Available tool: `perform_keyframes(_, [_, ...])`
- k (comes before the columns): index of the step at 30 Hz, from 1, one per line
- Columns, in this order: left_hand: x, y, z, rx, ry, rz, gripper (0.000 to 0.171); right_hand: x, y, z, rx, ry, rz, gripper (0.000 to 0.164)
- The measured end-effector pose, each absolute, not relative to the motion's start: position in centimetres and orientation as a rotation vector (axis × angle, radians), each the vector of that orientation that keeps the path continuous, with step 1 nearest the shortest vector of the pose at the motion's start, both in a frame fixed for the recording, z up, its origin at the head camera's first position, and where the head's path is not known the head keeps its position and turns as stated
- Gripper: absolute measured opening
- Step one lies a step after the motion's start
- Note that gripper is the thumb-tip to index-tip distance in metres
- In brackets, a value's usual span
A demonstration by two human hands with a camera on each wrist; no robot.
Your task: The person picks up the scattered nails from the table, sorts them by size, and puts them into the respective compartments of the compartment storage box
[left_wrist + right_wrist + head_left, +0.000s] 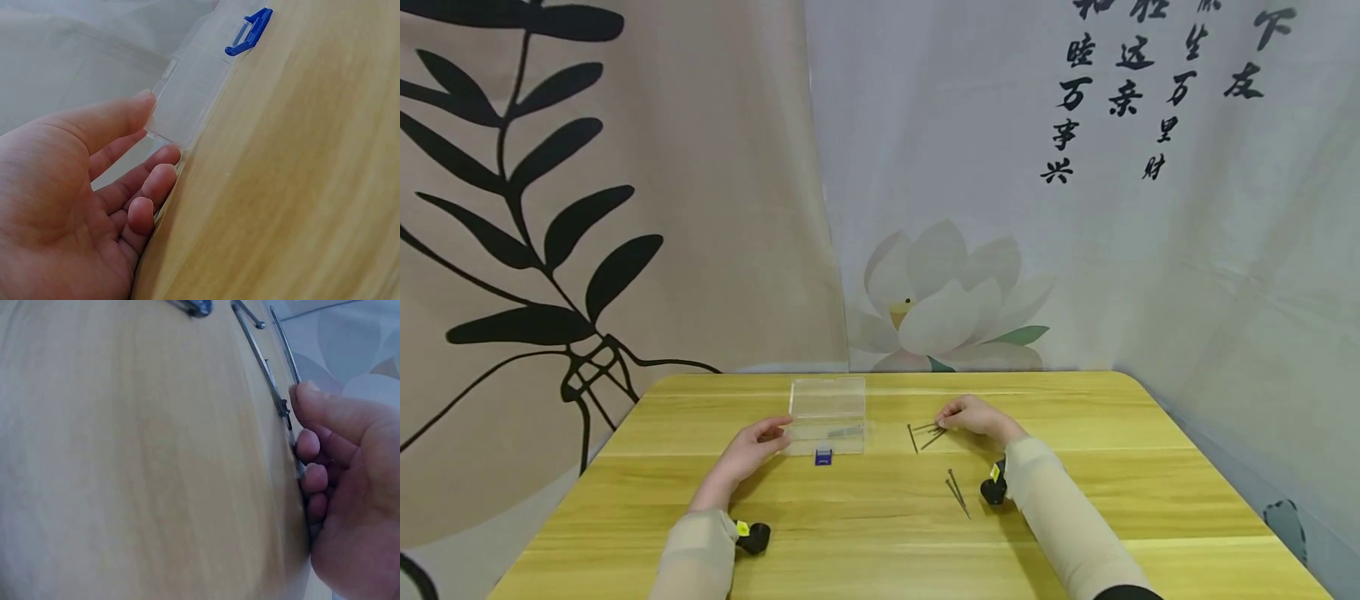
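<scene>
A clear plastic box (827, 447) lies on the table with its lid (827, 398) raised at the back and a blue latch (823, 457) at the front. My left hand (758, 446) holds its left end; the thumb touches the box wall in the left wrist view, the other fingers loosely curled beside the corner. Something greyish shows faintly inside the box. Over to the right, my right hand (973, 417) pinches a long thin nail (286, 345) between thumb and fingertips. More dark nails (913, 439) lie near its fingertips.
Two nails (958, 493) lie close together nearer the front of the wooden table (865, 533). Behind the table's far edge hangs a printed cloth (737, 208). A small black wrist camera (993, 492) sits below the right hand, another (753, 538) at the left wrist.
</scene>
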State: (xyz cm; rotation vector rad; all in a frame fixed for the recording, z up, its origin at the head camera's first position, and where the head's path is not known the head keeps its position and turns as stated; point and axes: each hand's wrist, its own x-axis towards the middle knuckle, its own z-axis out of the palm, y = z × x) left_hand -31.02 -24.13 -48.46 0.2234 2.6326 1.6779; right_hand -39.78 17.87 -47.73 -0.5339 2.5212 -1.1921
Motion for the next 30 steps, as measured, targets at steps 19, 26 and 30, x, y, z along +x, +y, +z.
perform_keyframes(19, [-31.1, -24.3, -48.3, 0.237, 2.646, 1.649, 0.043, -40.3, 18.9, -48.3, -0.557, 2.369, -1.424, 0.027])
perform_keyframes(26, [-31.5, -24.4, -48.8, 0.21, 2.651, 1.649, 0.042, -40.0, 19.3, -48.0, -0.556, 2.338, -1.5, 0.028])
perform_keyframes(30, [-31.4, -24.4, -48.7, 0.201, 2.661, 1.637, 0.041, -40.2, 19.3, -47.3, -0.562, 2.332, -1.51, 0.03])
